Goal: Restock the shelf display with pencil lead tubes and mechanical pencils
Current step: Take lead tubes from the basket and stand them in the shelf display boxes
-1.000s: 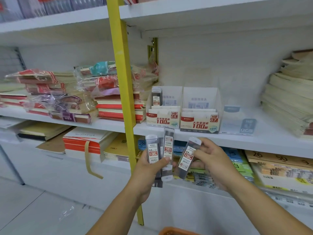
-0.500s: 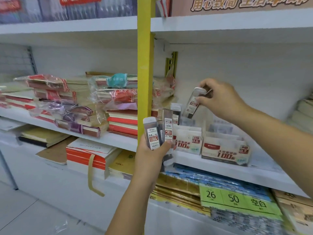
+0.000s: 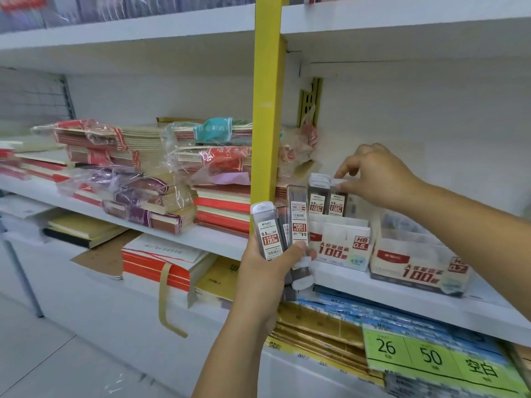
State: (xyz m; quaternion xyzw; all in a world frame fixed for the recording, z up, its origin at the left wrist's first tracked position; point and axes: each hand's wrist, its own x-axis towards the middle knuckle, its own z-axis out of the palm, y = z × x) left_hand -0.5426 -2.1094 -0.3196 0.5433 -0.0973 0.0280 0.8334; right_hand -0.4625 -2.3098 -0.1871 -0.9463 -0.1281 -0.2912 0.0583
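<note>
While grey plastic lead tubes (image 3: 268, 234) are gripped by the left hand (image 3: 267, 265), one tube (image 3: 337, 202) is seated, pinched by the right hand (image 3: 376, 179); release is needed.

On my feed the body is just two arms; the bare left hand (image 3: 268, 268) joins a bare left forearm (image 3: 230, 349), uncovered down to the bottom edge; the bare right hand (image 3: 379, 179) joins a bare right forearm (image 3: 474, 225), uncovered out to the right edge; the fingernails look short and plain, I think, though blur softens them.
</note>
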